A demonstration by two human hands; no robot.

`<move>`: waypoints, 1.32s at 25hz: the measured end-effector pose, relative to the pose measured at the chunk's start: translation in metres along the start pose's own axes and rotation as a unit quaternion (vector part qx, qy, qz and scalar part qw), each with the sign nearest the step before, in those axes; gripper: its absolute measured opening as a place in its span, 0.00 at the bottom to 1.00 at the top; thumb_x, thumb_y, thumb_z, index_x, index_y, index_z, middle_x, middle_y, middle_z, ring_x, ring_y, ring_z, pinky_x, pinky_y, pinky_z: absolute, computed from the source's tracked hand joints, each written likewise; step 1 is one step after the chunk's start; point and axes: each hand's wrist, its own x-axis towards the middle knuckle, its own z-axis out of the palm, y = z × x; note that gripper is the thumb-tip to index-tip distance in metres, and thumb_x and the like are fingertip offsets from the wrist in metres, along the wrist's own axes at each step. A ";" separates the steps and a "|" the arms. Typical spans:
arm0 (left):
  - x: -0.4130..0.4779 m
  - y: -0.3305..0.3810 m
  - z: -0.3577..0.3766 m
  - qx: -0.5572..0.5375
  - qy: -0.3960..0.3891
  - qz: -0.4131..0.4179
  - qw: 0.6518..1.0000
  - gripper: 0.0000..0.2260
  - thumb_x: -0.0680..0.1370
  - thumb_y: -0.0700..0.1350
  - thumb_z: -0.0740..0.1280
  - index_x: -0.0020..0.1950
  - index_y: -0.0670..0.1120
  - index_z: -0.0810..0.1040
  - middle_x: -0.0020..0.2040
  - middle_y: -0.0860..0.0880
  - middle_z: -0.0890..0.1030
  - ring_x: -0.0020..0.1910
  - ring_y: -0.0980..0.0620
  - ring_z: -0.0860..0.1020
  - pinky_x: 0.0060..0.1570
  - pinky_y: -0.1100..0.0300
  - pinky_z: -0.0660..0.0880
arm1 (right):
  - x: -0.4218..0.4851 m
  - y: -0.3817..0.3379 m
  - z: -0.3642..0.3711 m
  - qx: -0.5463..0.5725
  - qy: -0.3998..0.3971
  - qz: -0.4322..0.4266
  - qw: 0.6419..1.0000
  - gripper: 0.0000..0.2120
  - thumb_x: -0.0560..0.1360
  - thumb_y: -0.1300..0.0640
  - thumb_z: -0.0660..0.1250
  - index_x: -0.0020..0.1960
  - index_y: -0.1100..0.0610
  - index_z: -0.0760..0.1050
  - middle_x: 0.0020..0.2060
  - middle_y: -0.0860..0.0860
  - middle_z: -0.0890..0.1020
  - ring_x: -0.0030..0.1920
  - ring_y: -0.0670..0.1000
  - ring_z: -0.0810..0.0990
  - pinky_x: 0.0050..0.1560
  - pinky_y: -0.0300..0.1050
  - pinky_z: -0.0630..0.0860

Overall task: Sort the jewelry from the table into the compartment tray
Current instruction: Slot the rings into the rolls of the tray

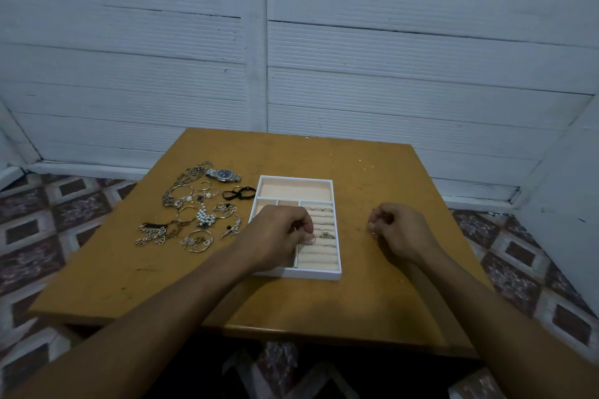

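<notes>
Velvety peach rolls (316, 257) line the white tray (324, 276); left hand (278, 233) pinches a round ring (310, 239) over them. Right hand (400, 230) curls on the wooden table (324, 152) (grip unclear). Tangled jewelry (191, 214) lies left.

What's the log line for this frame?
phase: placing ring | left hand: pinches ring over tray rolls | right hand: curled right of tray, hold unclear | pile: left of tray, unsorted
</notes>
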 end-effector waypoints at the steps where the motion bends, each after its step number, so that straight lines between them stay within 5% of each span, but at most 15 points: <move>1: -0.002 0.000 -0.001 -0.005 0.004 -0.004 1.000 0.00 0.75 0.44 0.70 0.45 0.48 0.81 0.42 0.54 0.82 0.41 0.59 0.76 0.39 0.66 0.72 | -0.004 -0.007 0.001 0.031 -0.009 0.000 0.999 0.05 0.76 0.63 0.67 0.44 0.57 0.81 0.35 0.50 0.82 0.34 0.43 0.78 0.33 0.29 0.72; 5: -0.007 0.000 -0.006 -0.002 0.012 -0.011 1.000 0.02 0.76 0.45 0.70 0.44 0.52 0.80 0.42 0.55 0.80 0.40 0.61 0.75 0.36 0.69 0.69 | -0.019 -0.036 0.005 0.153 -0.050 -0.003 0.987 0.04 0.75 0.67 0.67 0.45 0.62 0.81 0.36 0.58 0.83 0.31 0.48 0.79 0.33 0.35 0.78; 9: -0.011 -0.002 -0.004 0.019 0.011 -0.011 1.000 0.01 0.75 0.46 0.70 0.45 0.52 0.81 0.43 0.55 0.81 0.42 0.60 0.75 0.39 0.65 0.71 | -0.029 -0.056 0.012 0.134 -0.062 -0.039 0.988 0.05 0.74 0.66 0.69 0.45 0.60 0.83 0.37 0.56 0.85 0.34 0.51 0.82 0.38 0.37 0.80; 14: -0.012 -0.006 -0.001 0.034 0.008 -0.005 0.999 0.03 0.75 0.47 0.70 0.48 0.52 0.82 0.41 0.58 0.78 0.40 0.60 0.73 0.34 0.72 0.64 | -0.039 -0.062 0.021 0.110 -0.080 -0.064 0.989 0.08 0.74 0.66 0.68 0.42 0.55 0.82 0.34 0.56 0.85 0.36 0.55 0.84 0.43 0.43 0.81; 23: -0.014 -0.002 0.004 0.105 -0.005 0.051 0.993 0.04 0.76 0.47 0.68 0.49 0.50 0.81 0.47 0.52 0.82 0.45 0.54 0.75 0.43 0.57 0.72 | -0.047 -0.062 0.024 0.034 -0.062 -0.105 0.992 0.08 0.74 0.63 0.68 0.43 0.52 0.83 0.32 0.48 0.84 0.34 0.43 0.82 0.36 0.31 0.75; 33: -0.024 -0.009 0.007 0.174 -0.001 0.106 0.979 0.12 0.80 0.45 0.62 0.60 0.51 0.80 0.56 0.51 0.80 0.55 0.52 0.72 0.51 0.54 0.74 | -0.047 -0.057 0.023 0.010 -0.052 -0.113 0.992 0.07 0.74 0.61 0.67 0.45 0.52 0.83 0.34 0.47 0.84 0.36 0.43 0.82 0.39 0.36 0.78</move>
